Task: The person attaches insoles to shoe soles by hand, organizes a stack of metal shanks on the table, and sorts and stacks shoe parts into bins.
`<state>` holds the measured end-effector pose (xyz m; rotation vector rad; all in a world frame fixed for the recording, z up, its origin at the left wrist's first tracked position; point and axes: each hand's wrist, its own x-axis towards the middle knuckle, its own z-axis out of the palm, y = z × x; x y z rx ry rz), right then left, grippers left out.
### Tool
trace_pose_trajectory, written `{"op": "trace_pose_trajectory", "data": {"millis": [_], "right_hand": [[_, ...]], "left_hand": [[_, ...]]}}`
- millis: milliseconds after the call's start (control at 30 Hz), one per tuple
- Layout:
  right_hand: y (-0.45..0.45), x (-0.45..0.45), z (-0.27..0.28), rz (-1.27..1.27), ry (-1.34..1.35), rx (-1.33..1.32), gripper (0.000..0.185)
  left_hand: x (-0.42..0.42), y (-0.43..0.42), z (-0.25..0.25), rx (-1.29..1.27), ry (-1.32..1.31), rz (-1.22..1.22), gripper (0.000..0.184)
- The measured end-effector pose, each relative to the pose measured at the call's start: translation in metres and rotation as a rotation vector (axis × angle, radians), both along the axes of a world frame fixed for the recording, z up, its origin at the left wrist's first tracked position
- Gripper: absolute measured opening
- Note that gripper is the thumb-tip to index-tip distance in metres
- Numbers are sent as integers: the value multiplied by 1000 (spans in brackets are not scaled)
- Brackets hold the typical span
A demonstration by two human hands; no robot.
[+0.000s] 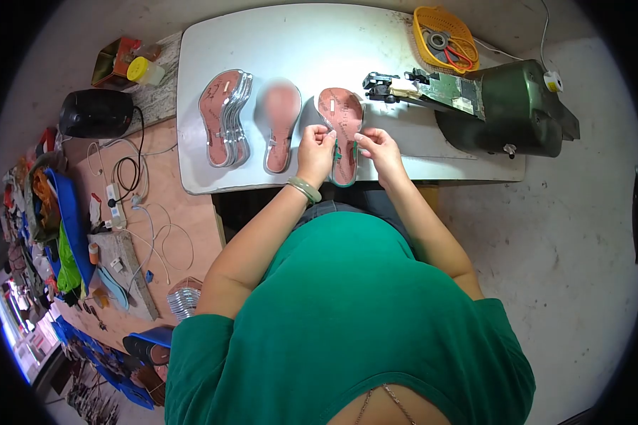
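A reddish-brown shoe insole (344, 117) with a pale label lies on the white table in front of me, its heel toward me. My left hand (317, 154) is closed at the insole's left edge, fingertips pinched at its waist. My right hand (381, 154) pinches at the opposite edge. Thin green strips (355, 147) show along both sides of the heel part, close to my fingertips; I cannot tell how they are fixed. Left of my hands lies another insole (278, 149), partly blurred. Beyond it is an overlapping stack of silver-edged insoles (223, 117).
A dark green machine (510, 106) with a narrow arm reaches over the white table (262, 32) from the right. A yellow basket (422, 35) with tools stands at the back. Leftward are a black device (96, 113), a yellow-lidded jar (145, 71), cables and a power strip (115, 202).
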<state>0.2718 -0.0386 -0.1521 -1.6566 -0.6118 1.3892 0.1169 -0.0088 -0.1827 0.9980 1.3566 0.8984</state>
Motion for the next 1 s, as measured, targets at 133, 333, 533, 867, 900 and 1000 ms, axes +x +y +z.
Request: {"op": "trace_pose_trajectory", "data": {"millis": [133,333,533,867,900,1000], "right_hand": [[-3,-9,-3,-38,-48,-8,33],[-9,-12,-3,-42,-114,-9,38],[-9,-12,-3,-109,-21,0,33],[-5,-16,-11,-95,-19,32,28],[-7,-19,-14,-107,-46,53,27],[-4,-22,-12,-129,-106,111,25]], "left_hand": [[-2,-2,8,-112,-90,-8,19],[-6,-7,18,-247,-150,-51,19],[-2,-9,19,-224,-109,-62,19],[2,-4,17,-170,-58,-101,17],[5,-5,16,-101,-25,-111,17],[6,-6,19,-65,-74,-118,17]]}}
